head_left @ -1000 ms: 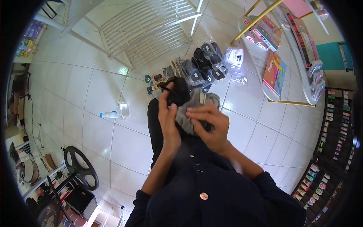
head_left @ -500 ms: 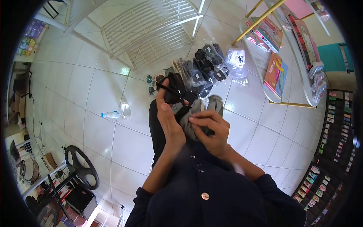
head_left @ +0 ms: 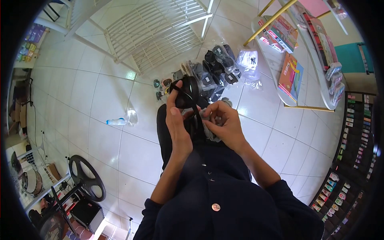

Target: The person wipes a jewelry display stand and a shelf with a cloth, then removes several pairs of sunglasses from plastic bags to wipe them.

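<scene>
In the middle of the head view my left hand (head_left: 179,130) is closed on a pair of black sunglasses (head_left: 191,90), a dark lens facing up and a thin temple arm by the index finger. Close beside it, my right hand (head_left: 227,126) pinches a grey cloth (head_left: 211,135) against the lower part of the sunglasses. The cloth is bunched up, and fingers partly cover it. Both hands are above my lap. Beyond them on the floor lie more sunglasses (head_left: 166,83) and several dark caps (head_left: 219,66) in clear plastic bags.
A white cap (head_left: 248,60) in plastic lies beside the dark ones. A clear bottle with a blue end (head_left: 116,121) lies on the tiles at left. White wire racks (head_left: 156,24) stand ahead, a shelf with books (head_left: 291,78) at right, a black steering wheel (head_left: 87,178) at lower left.
The sunglasses have been raised and turned, so more of the dark lens shows. My right hand has rotated and drawn its fingers together, and less of the grey cloth is visible.
</scene>
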The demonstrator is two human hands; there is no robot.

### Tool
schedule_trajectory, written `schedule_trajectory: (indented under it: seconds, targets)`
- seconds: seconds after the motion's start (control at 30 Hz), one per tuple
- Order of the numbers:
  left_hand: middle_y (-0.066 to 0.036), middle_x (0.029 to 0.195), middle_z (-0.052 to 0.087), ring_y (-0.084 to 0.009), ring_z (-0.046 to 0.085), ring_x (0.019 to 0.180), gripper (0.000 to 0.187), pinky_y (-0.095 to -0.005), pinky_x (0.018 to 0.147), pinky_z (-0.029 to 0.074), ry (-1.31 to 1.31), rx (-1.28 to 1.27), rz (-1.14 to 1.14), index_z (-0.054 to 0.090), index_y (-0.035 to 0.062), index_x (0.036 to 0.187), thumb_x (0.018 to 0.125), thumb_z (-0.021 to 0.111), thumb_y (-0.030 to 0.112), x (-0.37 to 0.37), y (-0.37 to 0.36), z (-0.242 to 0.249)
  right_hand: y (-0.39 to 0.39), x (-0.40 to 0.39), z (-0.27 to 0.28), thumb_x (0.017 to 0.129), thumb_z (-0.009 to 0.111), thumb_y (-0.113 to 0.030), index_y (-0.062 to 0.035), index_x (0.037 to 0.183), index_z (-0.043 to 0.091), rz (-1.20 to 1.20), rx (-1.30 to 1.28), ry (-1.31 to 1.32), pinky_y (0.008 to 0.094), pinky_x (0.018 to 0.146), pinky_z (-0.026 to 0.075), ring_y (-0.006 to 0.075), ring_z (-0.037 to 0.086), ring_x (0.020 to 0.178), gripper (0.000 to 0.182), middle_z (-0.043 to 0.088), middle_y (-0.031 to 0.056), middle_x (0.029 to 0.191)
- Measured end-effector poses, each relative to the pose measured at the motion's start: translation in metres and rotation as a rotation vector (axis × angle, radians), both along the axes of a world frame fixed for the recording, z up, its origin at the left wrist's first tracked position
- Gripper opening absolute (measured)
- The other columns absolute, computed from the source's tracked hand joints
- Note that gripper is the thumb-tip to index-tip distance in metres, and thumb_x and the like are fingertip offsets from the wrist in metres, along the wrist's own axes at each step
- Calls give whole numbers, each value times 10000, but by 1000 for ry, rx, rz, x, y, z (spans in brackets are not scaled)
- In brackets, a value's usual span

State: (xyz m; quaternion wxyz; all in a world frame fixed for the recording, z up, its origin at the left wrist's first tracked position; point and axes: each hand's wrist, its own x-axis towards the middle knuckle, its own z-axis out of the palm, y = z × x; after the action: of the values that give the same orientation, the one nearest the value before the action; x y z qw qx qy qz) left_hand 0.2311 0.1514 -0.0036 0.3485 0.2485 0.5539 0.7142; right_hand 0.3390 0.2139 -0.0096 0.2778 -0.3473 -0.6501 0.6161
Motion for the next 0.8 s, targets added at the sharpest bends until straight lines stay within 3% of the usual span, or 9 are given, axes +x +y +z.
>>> schedule_trajectory:
  seconds: [0.07,0.3,0.4,0.47,0.53,0.6,0.67,0.73,0.8]
  targets:
    - [-76,1018,514,-116,531,769,567,-248,715,431,-41,-1,40,323,23,1263,899,236,448,-3,-2,0,3,2,4,633,671,21,-35,791,485,145,-237,-58,175,517,343,37,426,587,251,481,-7,741]
    - [-82,997,512,-124,510,778,538,-271,733,428,94,-81,-35,317,40,1265,911,217,432,7,-2,-7,2,-3,-19,622,668,4,-57,758,434,-12,-228,45,181,516,347,35,420,585,277,443,-19,693]
    - [-56,931,535,-82,517,745,472,-207,681,420,-41,-39,3,353,30,1258,921,274,351,5,-4,-10,4,6,-20,616,664,-2,-63,755,427,128,-286,-41,182,521,350,34,420,594,282,434,-26,688]
    - [-53,905,534,-81,516,732,468,-205,664,422,-78,-26,-22,365,28,1245,921,283,356,7,-4,-11,12,18,-15,605,674,-22,-65,778,439,340,-437,-161,183,527,355,34,421,615,295,439,-25,715]
    - [-50,879,533,-79,516,719,465,-202,647,424,-116,-12,-41,376,26,1232,922,291,361,10,-4,-16,26,30,-6,599,683,-36,-66,804,453,451,-395,-168,183,526,356,35,417,604,309,451,-19,737]
    - [-45,822,523,-81,515,679,463,-211,613,428,-275,-62,-224,400,21,1191,917,308,383,9,-6,-22,44,41,5,581,696,-62,-61,915,487,577,-320,-192,171,505,349,31,401,571,394,492,4,819]
    - [-51,817,516,-95,519,641,447,-222,583,432,-405,-119,-367,425,24,1135,911,320,396,4,-10,-25,50,52,5,573,673,-29,-77,1077,482,391,-191,-241,160,486,341,29,396,557,541,510,14,871]
    - [-123,980,514,-139,529,665,428,-263,595,450,-755,-113,-735,430,39,1100,903,332,406,5,-17,-44,46,51,8,563,657,-5,-108,1160,439,389,-165,-274,158,480,341,29,392,555,643,511,16,880]
    - [-142,977,517,-150,536,661,413,-277,591,457,-848,-120,-852,432,46,1082,901,334,404,8,-21,-51,41,52,3,551,643,42,-175,1253,420,403,-192,-297,172,494,360,54,436,586,768,526,20,923]
